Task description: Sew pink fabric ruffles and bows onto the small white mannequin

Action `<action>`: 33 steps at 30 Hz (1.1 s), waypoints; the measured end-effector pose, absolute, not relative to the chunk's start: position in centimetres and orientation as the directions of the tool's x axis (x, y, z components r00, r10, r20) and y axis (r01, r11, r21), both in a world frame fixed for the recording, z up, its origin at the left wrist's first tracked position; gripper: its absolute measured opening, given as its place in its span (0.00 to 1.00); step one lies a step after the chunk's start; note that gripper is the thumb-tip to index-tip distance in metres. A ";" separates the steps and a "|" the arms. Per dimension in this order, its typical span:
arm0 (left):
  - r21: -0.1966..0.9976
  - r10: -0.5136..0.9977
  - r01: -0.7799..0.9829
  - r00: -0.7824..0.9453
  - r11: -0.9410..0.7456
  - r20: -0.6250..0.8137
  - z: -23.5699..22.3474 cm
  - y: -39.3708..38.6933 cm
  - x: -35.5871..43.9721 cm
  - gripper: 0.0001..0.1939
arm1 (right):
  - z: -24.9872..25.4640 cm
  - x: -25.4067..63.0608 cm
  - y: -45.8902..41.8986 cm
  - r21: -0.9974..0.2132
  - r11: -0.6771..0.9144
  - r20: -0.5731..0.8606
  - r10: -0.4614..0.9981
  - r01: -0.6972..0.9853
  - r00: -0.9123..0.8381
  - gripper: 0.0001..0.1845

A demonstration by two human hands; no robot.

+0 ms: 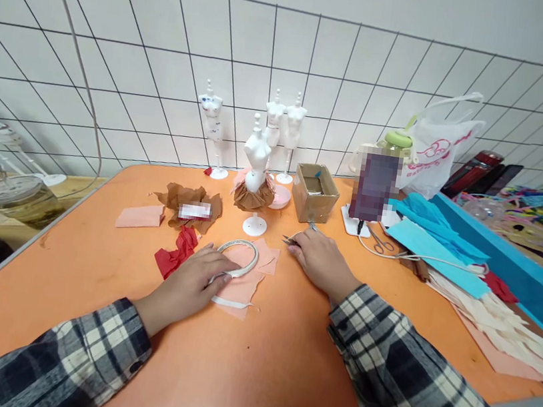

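White-tiled wall point(167, 84) behind, orange tabletop point(279, 366) below. And here's white tape roll point(256, 257), mid-table on pink sheet point(242, 288), white strip point(230, 303) at six o'clock. Left hand point(201, 271) closed narrow on roll, apparently steadying it. Right hand point(318, 258), three o'clock, curled round metal-tipped tool point(288, 239), tips pointing inward, seemingly kept handy. Brown-skirted dress form point(257, 151) at twelve, probably parked clear of hands; cardboard box point(314, 209) at two.
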State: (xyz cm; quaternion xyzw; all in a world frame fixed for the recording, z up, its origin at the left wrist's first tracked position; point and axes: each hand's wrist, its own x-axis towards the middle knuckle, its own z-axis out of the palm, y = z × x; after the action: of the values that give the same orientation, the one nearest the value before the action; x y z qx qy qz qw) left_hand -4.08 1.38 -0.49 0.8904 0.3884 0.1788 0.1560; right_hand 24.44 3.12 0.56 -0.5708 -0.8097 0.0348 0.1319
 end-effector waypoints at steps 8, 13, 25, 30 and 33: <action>0.551 0.815 0.627 0.546 -0.551 0.194 -1.6 2.8 -4.7 0.14 | -0.4 25.6 3.9 -0.138 0.303 0.071 0.953 0.943 -0.296 0.18; 0.574 0.821 0.615 0.535 -0.540 0.199 -1.2 3.1 -5.1 0.13 | 0.3 23.8 2.1 -0.242 0.439 0.386 0.862 0.865 -0.329 0.25; 0.419 0.852 0.743 0.473 -0.522 0.223 -1.4 6.6 -9.9 0.14 | 0.4 20.7 -0.5 -0.198 0.801 0.101 0.590 0.565 -0.801 0.11; 0.131 0.739 0.792 0.478 -0.597 0.475 0.9 3.6 -7.8 0.21 | 0.5 20.8 -0.4 -0.174 0.718 0.069 0.692 0.674 -0.719 0.11; 0.147 0.568 0.563 0.713 -0.813 0.410 1.6 0.2 -4.4 0.11 | 0.3 20.4 -0.6 -0.160 0.664 0.061 0.745 0.730 -0.664 0.11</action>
State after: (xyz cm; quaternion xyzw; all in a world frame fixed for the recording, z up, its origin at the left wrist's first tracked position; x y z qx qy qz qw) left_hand -4.44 0.18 1.63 0.9255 0.3057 0.2235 0.0057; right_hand 20.40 -0.62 0.27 -0.4051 -0.9102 0.0611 0.0605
